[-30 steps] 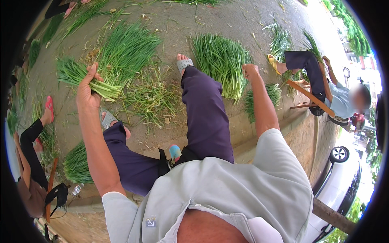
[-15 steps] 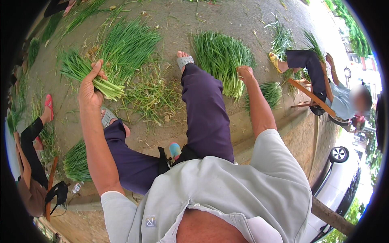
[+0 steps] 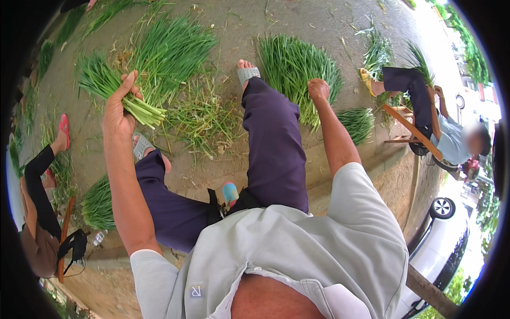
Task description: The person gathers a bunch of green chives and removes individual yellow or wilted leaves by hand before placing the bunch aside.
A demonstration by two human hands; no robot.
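Note:
My left hand [image 3: 121, 109] is wrapped round a bunch of chives [image 3: 102, 78], pale cut ends toward me and green tips pointing left. Beneath and beyond it, a loose heap of long green chives [image 3: 172, 50] lies on the ground. My right hand [image 3: 319, 90] is closed, over the right side of a neatly laid pile of chives [image 3: 289, 64] in front of my right foot. Its fingers face away, so anything thin inside them is hidden.
Yellowed trimmings [image 3: 204, 122] litter the ground between my feet. Smaller chive bundles lie at right [image 3: 356, 125] and left [image 3: 100, 204]. A person [image 3: 451, 135] sits by a wooden chair [image 3: 409, 130] on the right; another person [image 3: 40, 244] sits at left. A white car [image 3: 441, 255] stands behind right.
My right hand has moved slightly away from me across the right-hand chive pile. My left hand keeps its hold on the bunch, nearly still. The view has shifted a little.

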